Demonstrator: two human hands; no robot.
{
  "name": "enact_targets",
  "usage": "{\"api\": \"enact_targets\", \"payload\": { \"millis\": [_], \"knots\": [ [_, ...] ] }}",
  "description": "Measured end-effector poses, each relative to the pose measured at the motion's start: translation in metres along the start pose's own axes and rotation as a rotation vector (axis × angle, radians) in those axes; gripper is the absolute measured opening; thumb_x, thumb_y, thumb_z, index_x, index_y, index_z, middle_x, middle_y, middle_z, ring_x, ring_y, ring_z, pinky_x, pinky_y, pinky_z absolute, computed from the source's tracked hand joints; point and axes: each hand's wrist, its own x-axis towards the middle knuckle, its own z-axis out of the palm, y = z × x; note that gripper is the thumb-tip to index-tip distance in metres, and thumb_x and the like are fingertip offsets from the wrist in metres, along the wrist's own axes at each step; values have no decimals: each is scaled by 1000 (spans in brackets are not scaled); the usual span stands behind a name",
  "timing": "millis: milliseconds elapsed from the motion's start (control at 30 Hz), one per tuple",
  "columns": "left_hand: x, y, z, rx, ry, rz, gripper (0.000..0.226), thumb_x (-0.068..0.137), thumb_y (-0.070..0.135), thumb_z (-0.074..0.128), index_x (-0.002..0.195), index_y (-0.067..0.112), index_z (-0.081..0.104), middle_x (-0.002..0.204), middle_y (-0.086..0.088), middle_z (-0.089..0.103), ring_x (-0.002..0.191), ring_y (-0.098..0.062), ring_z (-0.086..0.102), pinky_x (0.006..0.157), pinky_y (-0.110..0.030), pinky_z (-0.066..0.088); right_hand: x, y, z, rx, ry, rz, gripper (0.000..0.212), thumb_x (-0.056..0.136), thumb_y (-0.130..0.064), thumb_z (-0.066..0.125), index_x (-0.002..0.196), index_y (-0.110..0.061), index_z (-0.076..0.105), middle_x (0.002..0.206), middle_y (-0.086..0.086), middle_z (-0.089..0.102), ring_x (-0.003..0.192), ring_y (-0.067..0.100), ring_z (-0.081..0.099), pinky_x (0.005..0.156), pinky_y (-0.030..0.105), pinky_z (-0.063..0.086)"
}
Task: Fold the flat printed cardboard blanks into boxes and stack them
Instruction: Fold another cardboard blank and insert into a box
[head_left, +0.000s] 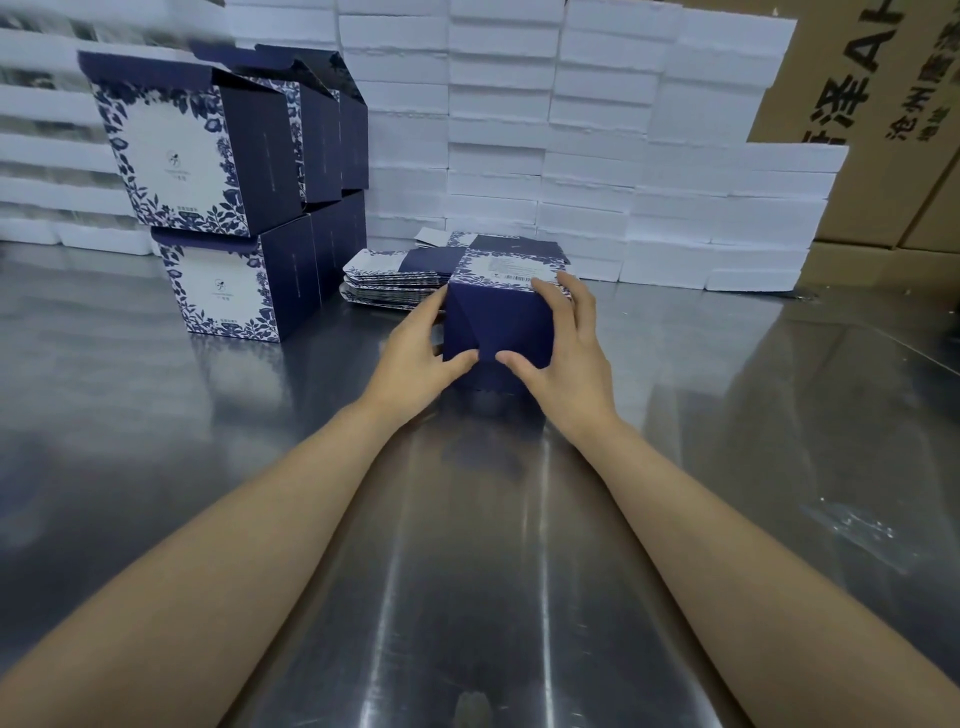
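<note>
The box (498, 322) stands on the steel table (467, 571), with both forearms reaching out to it. Its near face is plain navy, closed by folded flaps whose seams meet at the lower middle. Its upper face carries a white label with a barcode inside a blue floral border. The left hand (415, 353) grips the box's left side, fingers along that side and thumb pressed on the near face. The right hand (563, 353) grips the right side, fingers curled over the upper right edge and thumb also on the near face. The two thumbs sit close together at the flap seam. The box is closed on every visible face, so any contents cannot be determined. Directly behind the box, and extending to its left, lies a low pile of flat blanks (395, 280) printed in the same navy and floral pattern. Further left of the box is the stack (228, 228) of finished boxes in two tiers, each tier running back in a row. The upper tier's lid flaps stand open, but the angle gives no view inside. Behind the box, a wall of white foam slabs (519, 130) is piled in courses along the table's far edge. To the right of the box and behind the slabs stand brown cartons (883, 104) with black printed characters. On the table, nearer the camera and right of the box, lies what appears to be a scrap of clear film (857, 525).
</note>
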Motion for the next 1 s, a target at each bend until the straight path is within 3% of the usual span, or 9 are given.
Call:
{"api": "enact_targets", "payload": {
  "millis": [100, 200, 300, 467, 1000],
  "knots": [
    [0, 0, 0, 63, -43, 48, 77, 80, 10, 71, 147, 29, 38, 140, 15, 49, 123, 7, 47, 87, -11, 48, 0, 2, -2, -4, 54, 29, 68, 81, -29, 74, 139, -26, 38, 152, -7, 24, 130, 13, 41, 81, 40, 54],
    [0, -2, 1, 81, -76, 68, 76, 80, 10, 69, 146, 32, 38, 139, 15, 48, 123, 5, 48, 89, -22, 52, 0, 2, -3, -17, 78, 49, 64, 82, -26, 73, 137, -24, 41, 150, -6, 27, 126, 12, 43, 78, 39, 52],
    [0, -3, 2, 101, -52, 85, 75, 80, 11, 70, 146, 29, 40, 135, 14, 51, 120, 7, 48, 85, -21, 55, 0, 0, -4, -42, 100, 56, 59, 83, -25, 71, 135, -22, 43, 148, -4, 30, 126, 14, 43, 75, 37, 51],
    [1, -3, 3, 126, -20, 83, 72, 81, 13, 71, 145, 25, 42, 134, 11, 54, 122, -1, 50, 86, -32, 57, 0, -5, -8, -105, 137, 72, 54, 83, -24, 71, 131, -20, 47, 144, -2, 36, 125, 19, 45, 73, 41, 53],
    [1, -4, 5, 139, -30, 113, 70, 83, 13, 70, 146, 22, 42, 137, 7, 55, 123, -7, 53, 85, -36, 57, 0, -7, -7, -224, 211, 58, 50, 78, -27, 75, 122, -21, 53, 135, 2, 45, 117, 24, 48, 58, 29, 40]
  ]
}}
